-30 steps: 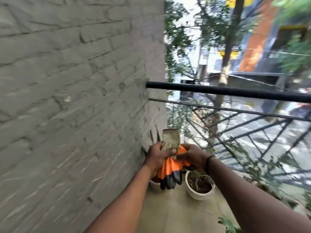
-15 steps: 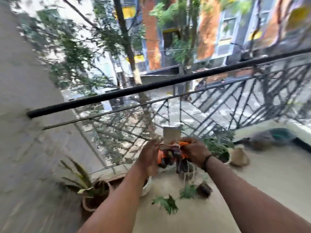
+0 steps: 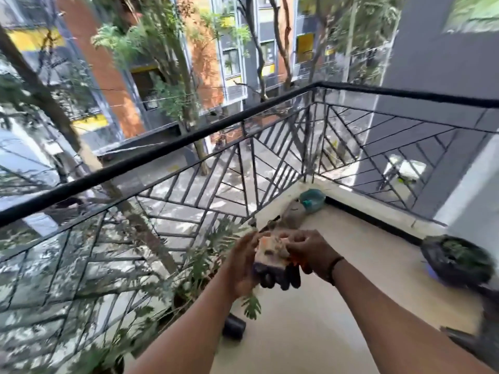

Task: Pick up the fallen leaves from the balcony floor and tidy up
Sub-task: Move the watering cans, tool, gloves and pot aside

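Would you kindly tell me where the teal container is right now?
In the head view, the teal container sits in the far balcony corner, below the railing, beyond both hands.

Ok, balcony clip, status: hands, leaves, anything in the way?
Both hands up front, left hand and right hand gripping the orange-black gloves. No leaves picked yet. Black pot on the floor right, plants along the railing.

Beige balcony floor, black metal railing, grey wall, dappled daylight, trees beyond
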